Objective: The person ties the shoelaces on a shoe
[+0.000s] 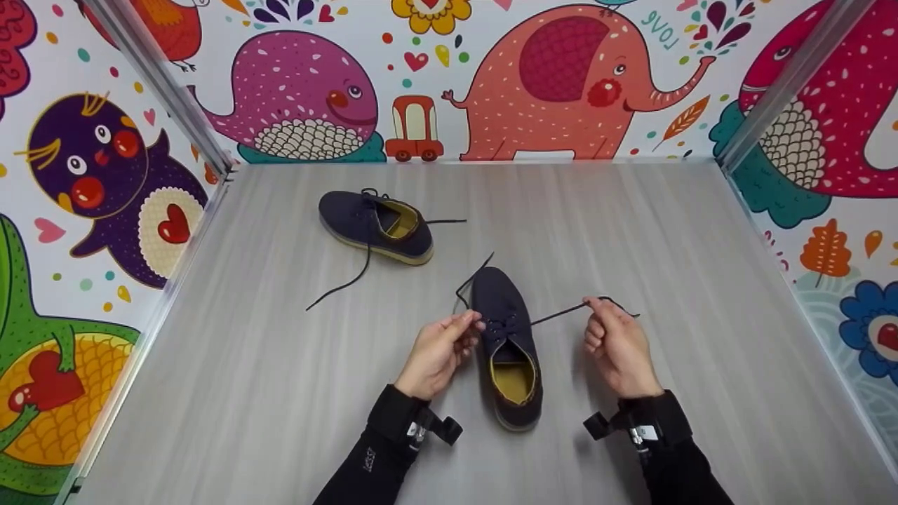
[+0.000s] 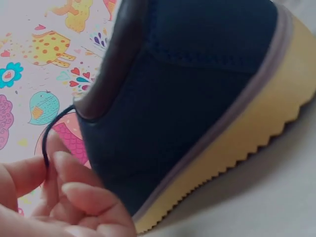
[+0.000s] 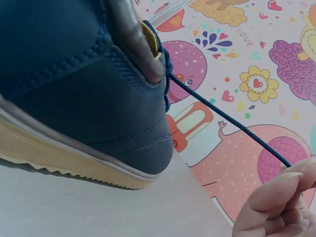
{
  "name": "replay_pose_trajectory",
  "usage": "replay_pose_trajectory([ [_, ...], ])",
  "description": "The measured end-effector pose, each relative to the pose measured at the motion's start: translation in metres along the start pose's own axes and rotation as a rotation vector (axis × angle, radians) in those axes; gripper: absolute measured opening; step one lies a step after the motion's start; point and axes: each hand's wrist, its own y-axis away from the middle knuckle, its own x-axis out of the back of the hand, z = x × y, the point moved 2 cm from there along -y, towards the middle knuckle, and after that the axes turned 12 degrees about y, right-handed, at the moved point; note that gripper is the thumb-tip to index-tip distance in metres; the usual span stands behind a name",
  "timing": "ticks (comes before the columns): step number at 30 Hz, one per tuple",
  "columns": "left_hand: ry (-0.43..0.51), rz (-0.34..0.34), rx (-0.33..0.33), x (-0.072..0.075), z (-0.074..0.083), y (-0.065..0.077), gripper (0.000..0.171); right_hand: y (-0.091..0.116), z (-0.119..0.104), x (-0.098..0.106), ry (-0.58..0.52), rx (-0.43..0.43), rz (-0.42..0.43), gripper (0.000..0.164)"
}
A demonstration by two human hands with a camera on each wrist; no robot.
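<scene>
A dark navy shoe (image 1: 501, 301) with a yellow lining stands on the table between both hands, its toe pointing away. My left hand (image 1: 438, 351) pinches one end of its shoelace (image 2: 47, 136) close beside the shoe's left side; the loose tip sticks up past the fingers. Out to the right, my right hand (image 1: 621, 344) pinches the other lace end (image 1: 558, 313) between thumb and forefinger. That lace runs straight and taut from the eyelets, as the right wrist view also shows, and its tip trails beyond the fingers.
A second navy shoe (image 1: 344, 210) sits farther back on the left, its laces spread out to both sides. Panels with cartoon animals (image 1: 561, 84) wall the grey table (image 1: 231, 365) at the back and sides, with metal posts (image 1: 786, 84) at the corners.
</scene>
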Motion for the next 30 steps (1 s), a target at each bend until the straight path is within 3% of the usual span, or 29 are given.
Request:
replay_pose_trajectory([
  [4, 0.03, -0.009, -0.015, -0.001, 0.002, -0.001, 0.019, 0.004, -0.002, 0.0, 0.015, 0.025, 0.012, 0.016],
  [7, 0.003, -0.016, -0.019, -0.002, 0.002, -0.001, 0.022, 0.008, -0.005, 0.0, 0.055, 0.063, 0.06, 0.019],
  [12, -0.041, -0.016, 0.004, -0.005, -0.001, -0.002, 0.022, 0.012, -0.02, -0.004, 0.177, 0.225, 0.168, 0.026],
  [15, -0.071, -0.017, 0.009, -0.006, -0.002, -0.003, 0.022, 0.01, -0.039, -0.014, 0.283, 0.425, 0.199, 0.028],
  [19, -0.113, -0.011, 0.016, -0.006, -0.003, -0.003, 0.024, -0.005, -0.068, -0.049, 0.501, 0.803, 0.159, 0.014],
  [21, -0.136, -0.008, 0.011, -0.005, -0.003, -0.003, 0.024, -0.016, -0.078, -0.079, 0.654, 0.98, 0.072, 0.006],
  [24, -0.17, -0.006, 0.002, -0.004, -0.002, -0.003, 0.025, -0.029, -0.084, -0.127, 0.928, 1.115, -0.207, 0.005],
  [27, -0.193, -0.014, -0.01, -0.004, -0.002, -0.003, 0.025, -0.037, -0.079, -0.162, 1.187, 1.042, -0.551, 0.016],
  [28, -0.201, -0.017, -0.011, -0.005, -0.001, -0.003, 0.025, -0.038, -0.078, -0.17, 1.249, 0.999, -0.624, 0.02],
  [30, -0.214, -0.02, -0.013, -0.006, -0.001, -0.004, 0.025, -0.042, -0.075, -0.176, 1.33, 0.918, -0.69, 0.023],
])
